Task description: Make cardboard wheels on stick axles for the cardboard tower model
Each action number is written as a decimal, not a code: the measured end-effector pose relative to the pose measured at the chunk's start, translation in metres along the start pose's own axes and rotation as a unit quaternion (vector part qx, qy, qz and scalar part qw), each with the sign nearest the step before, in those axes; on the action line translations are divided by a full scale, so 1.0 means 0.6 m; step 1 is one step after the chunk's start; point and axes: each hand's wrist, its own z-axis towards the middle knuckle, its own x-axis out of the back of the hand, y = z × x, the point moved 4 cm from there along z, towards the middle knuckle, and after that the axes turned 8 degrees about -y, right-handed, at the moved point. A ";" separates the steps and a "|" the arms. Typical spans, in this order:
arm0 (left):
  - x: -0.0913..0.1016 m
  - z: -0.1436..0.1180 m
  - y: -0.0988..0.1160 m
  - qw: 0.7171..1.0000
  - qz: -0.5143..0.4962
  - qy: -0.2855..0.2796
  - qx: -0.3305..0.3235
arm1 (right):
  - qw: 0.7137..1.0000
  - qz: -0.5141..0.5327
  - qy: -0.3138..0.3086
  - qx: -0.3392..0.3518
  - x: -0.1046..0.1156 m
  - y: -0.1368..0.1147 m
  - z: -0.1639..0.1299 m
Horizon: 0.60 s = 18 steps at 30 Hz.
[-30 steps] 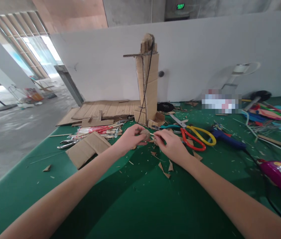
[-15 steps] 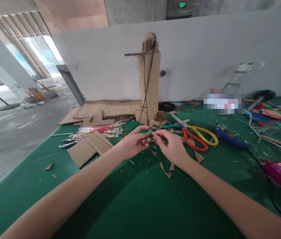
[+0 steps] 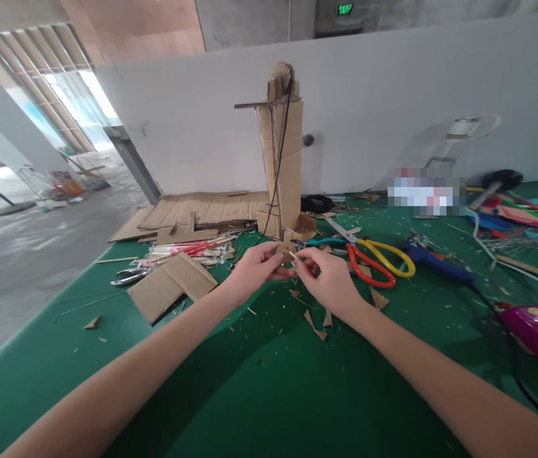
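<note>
Between the fingers of my left hand is a small round cardboard disc, its flat face turned toward me. My right hand pinches a short thin wooden stick against the disc; whether the stick passes into it I cannot make out. Just behind my hands rises a tall cardboard tower with a rounded cardboard piece on top. A black cord hangs down its front, and its lower end is lost near my left hand.
Scissors with red and yellow handles lie right of my hands, beside a blue glue gun. Cardboard pieces and red-white wrapped sticks lie to the left. A magenta device sits far right. Scraps dot the green table.
The cardboard disc has turned from nearly edge-on to showing its flat face. My left fingers have closed in around it. The view has shifted slightly.
</note>
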 end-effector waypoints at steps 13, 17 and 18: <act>-0.007 -0.004 -0.010 0.969 0.226 0.018 -0.097 | 0.998 -0.044 -0.042 -0.021 -0.008 -0.003 -0.003; -0.007 -0.007 -0.008 0.938 0.325 0.040 -0.112 | 0.997 -0.010 -0.047 -0.054 -0.012 -0.001 -0.003; -0.008 -0.009 -0.007 0.933 0.340 0.045 -0.113 | 0.997 0.006 -0.045 -0.067 -0.013 0.001 -0.002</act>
